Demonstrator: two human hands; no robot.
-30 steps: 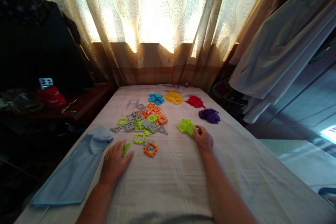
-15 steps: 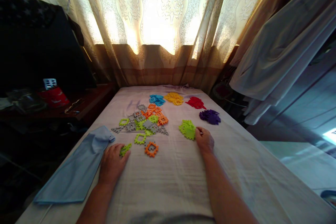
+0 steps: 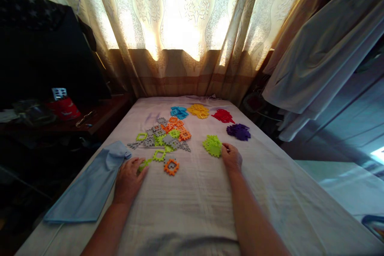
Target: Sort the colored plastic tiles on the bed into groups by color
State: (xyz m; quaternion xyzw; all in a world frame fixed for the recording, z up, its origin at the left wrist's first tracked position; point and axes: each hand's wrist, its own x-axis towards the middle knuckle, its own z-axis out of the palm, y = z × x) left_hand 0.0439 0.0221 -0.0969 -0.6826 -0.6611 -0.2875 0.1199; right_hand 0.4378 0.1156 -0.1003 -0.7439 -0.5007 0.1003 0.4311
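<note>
My left hand (image 3: 129, 180) rests low on the left of the sheet, thumb and fingers closed around a lime-green interlocking toy piece (image 3: 144, 164). Part of that piece is hidden by the fingers. At the right, my right hand (image 3: 232, 158) has its fingers curled against the edge of a small lime-green pile of interlocking pieces (image 3: 212, 146); its fingertips are partly hidden. Between the hands lie a lime-green square frame piece (image 3: 159, 155) and an orange frame piece (image 3: 171, 167) with a grey bit inside. Behind them is a mixed heap of grey, lime and orange pieces (image 3: 172, 142).
Farther back sit sorted piles: blue (image 3: 179, 112), yellow (image 3: 198, 111), red (image 3: 223, 116) and purple (image 3: 238, 132). A light blue cloth (image 3: 90, 188) lies along the left edge. Beyond it stands a dark table with a red container (image 3: 64, 109). Clothes (image 3: 303, 56) hang at the right.
The lime-green piece in my left hand has tipped to lie flatter, and that hand appears slightly farther forward. My right hand stays by the lime-green pile. The whole view has shifted a little.
</note>
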